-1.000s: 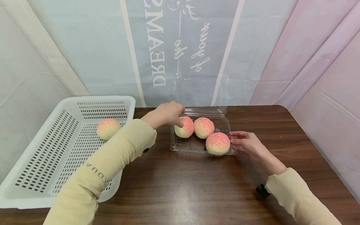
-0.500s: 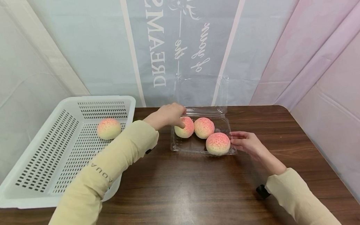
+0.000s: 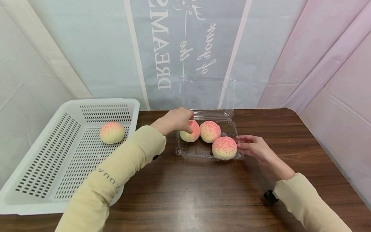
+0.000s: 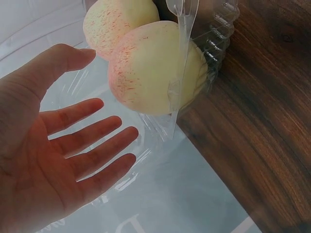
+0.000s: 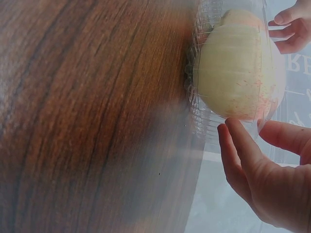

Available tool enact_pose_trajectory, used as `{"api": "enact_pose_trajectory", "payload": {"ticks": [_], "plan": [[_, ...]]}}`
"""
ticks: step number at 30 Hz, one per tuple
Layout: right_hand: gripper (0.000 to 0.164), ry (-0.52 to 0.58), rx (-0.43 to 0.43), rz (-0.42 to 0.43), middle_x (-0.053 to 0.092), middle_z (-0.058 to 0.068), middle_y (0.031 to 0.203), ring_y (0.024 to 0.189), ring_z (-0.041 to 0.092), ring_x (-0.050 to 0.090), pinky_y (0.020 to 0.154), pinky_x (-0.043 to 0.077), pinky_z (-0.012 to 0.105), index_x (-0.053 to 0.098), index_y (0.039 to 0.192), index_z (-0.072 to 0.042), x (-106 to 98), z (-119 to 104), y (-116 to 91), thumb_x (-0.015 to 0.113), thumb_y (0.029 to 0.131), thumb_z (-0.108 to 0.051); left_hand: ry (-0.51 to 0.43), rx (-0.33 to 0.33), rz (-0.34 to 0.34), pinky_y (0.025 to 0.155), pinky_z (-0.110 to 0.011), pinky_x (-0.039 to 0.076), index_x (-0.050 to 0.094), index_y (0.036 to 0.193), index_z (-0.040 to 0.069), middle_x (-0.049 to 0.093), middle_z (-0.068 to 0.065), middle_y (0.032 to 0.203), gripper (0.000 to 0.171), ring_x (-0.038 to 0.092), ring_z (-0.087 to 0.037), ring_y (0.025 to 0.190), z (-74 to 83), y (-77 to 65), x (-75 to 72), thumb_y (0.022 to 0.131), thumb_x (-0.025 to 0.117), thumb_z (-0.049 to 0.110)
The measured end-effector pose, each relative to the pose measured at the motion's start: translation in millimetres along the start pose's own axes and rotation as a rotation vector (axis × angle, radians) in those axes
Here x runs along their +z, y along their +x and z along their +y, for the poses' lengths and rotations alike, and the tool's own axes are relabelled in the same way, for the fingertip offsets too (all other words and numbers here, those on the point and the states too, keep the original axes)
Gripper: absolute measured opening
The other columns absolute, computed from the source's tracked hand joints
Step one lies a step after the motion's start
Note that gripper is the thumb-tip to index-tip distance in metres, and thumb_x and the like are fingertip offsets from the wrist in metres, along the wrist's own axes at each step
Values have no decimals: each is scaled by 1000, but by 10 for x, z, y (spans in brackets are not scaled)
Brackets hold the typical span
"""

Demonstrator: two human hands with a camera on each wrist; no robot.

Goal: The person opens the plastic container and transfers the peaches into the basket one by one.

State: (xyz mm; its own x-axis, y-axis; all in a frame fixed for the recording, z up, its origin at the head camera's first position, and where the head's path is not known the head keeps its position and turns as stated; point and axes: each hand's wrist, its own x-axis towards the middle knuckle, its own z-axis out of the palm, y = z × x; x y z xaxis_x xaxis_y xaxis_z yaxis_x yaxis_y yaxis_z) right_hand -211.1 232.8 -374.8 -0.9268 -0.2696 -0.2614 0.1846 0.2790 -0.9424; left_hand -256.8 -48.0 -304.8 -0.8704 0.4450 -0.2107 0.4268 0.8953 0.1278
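Note:
A clear plastic clamshell box [image 3: 191,152] stands with its lid [image 3: 208,93] raised at the back. Three pink-and-cream peaches lie inside: a left peach [image 3: 188,134], a middle peach [image 3: 210,132] and a front-right peach [image 3: 224,148]. My left hand [image 3: 176,120] hovers over the box's left rear corner, partly hiding the left peach. In the left wrist view its fingers [image 4: 97,150] are spread, apart from the peaches and holding nothing. At the box's right side, my right hand [image 3: 255,148] pinches the edge, thumb at the rim and fingers against the outer wall [image 5: 201,119].
A white perforated basket [image 3: 4,200] fills the left of the brown wooden table [image 3: 185,209], with one peach [image 3: 112,132] in it. Printed cloth [image 3: 109,46] hangs close behind the table, and more cloth walls stand at both sides.
My left hand has shifted slightly right and nearer to me over the left peach, its forearm moving right too. The right hand, box and peaches stay in place.

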Motion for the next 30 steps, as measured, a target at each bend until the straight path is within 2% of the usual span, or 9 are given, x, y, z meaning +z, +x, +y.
{"api": "enact_pose_trajectory", "payload": {"ticks": [10,20,30], "plan": [[51,-10,5,1,49,21,118,84,0,58,78,49,21,29,133,16,-7,-6,4,50,91,-3,-19,-1,6,76,-36,45,56,113,10,56,-4,105,44,53,-19,91,14,57,78,76,70,30],[51,-7,5,1,50,19,115,83,0,58,78,49,21,29,133,16,-6,-10,-2,50,91,-3,-33,17,24,83,-36,45,53,123,7,55,-7,116,53,51,-21,105,41,97,148,77,69,28],[51,1,7,1,51,19,115,83,1,58,77,49,21,29,133,16,-5,-5,3,51,90,-3,-26,35,43,84,-36,44,52,122,8,53,-10,116,53,51,-24,105,52,146,239,75,68,28]]}}
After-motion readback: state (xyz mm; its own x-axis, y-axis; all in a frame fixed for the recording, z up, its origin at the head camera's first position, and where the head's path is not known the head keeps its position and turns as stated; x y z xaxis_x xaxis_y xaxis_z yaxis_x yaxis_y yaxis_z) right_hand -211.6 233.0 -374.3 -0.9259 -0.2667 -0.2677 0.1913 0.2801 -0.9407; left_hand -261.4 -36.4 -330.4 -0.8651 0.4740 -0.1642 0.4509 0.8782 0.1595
